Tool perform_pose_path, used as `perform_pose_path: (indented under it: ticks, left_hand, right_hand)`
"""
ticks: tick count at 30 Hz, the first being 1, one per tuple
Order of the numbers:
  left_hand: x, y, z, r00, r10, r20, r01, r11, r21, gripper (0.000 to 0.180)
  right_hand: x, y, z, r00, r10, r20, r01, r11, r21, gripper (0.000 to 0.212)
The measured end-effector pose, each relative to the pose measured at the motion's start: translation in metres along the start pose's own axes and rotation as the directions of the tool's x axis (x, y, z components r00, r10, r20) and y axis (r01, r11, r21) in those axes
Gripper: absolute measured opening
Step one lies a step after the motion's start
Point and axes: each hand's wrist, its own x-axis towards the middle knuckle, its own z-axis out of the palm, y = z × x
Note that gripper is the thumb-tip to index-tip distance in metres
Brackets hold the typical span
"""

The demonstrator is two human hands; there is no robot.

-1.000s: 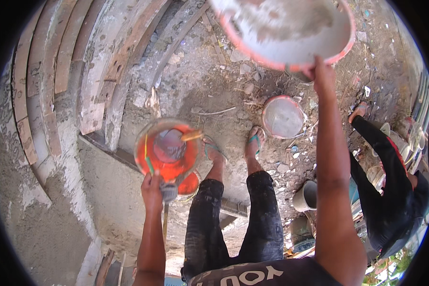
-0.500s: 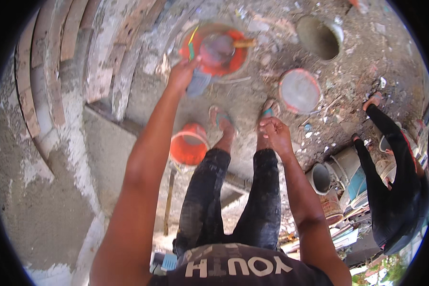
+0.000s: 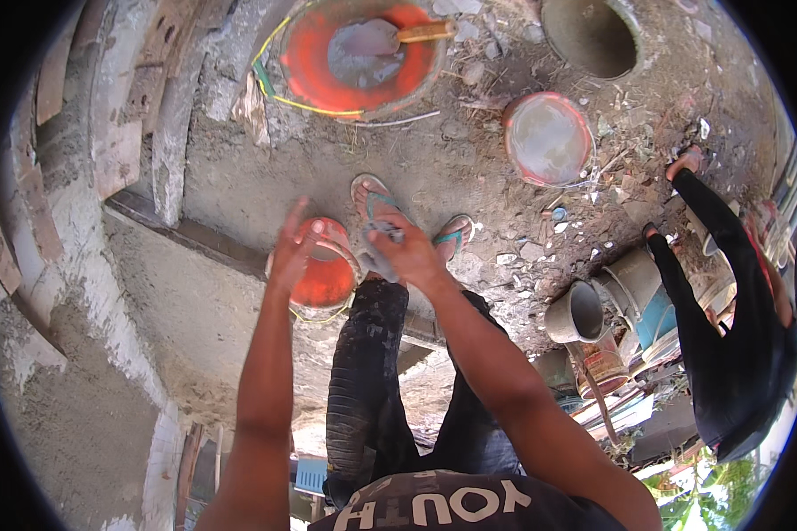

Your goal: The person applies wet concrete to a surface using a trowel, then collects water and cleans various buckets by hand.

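My left hand (image 3: 294,248) is over the left rim of a small orange bucket (image 3: 329,285), its fingers spread and nothing in them. To its right, my right hand (image 3: 409,250) is closed around a limp grey cloth-like piece (image 3: 376,263), whose exact kind I cannot make out. The cloth hangs just right of the bucket, above my left leg. Ahead is a wide orange basin (image 3: 305,66) with wet grey mix inside. A tool with a wooden handle (image 3: 427,32) rests in the mix. A yellow and green cord (image 3: 264,78) runs along the basin's near left side.
A bucket filled with grey liquid (image 3: 549,140) stands ahead right, near a round grey container (image 3: 591,37). Wooden planks (image 3: 173,146) and a concrete ledge (image 3: 181,283) are at left. Stacked buckets (image 3: 633,288) and another person (image 3: 735,354) are at right. Rubble litters the ground.
My left hand has come back from the basin to the small bucket. The grey cloth-like piece, earlier at my left hand, is now in my right, which moved left. My feet have shifted.
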Motion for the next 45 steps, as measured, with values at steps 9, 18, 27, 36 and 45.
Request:
perform_pose_path:
  ticks: [9, 18, 27, 36, 45]
  left_hand:
    - [0.066, -0.198, -0.062, 0.886, -0.390, 0.252, -0.172, 0.227, 0.959, 0.062]
    - [-0.069, -0.106, -0.224, 0.901, -0.334, -0.277, 0.386, 0.908, 0.160, 0.031]
    - [-0.082, 0.237, -0.054, 0.912, 0.088, -0.400, -0.249, 0.894, -0.372, 0.054]
    - [0.228, 0.378, 0.154, 0.986, 0.156, 0.050, -0.110, 0.854, -0.508, 0.035]
    - [0.350, 0.304, 0.208, 0.995, 0.063, 0.075, -0.040, 0.963, -0.268, 0.038]
  right_hand:
    - [-0.054, 0.133, -0.269, 0.834, 0.394, -0.386, -0.466, 0.878, -0.111, 0.044]
    - [-0.147, 0.208, -0.358, 0.910, 0.341, -0.237, -0.392, 0.517, -0.761, 0.047]
    - [-0.092, 0.131, -0.243, 0.976, 0.113, -0.184, -0.198, 0.806, -0.558, 0.064]
    - [-0.087, 0.026, -0.195, 0.918, -0.021, -0.396, 0.016, 1.000, -0.016, 0.041]
    - [0.100, 0.077, -0.284, 0.659, 0.145, -0.738, 0.333, 0.824, 0.459, 0.040]
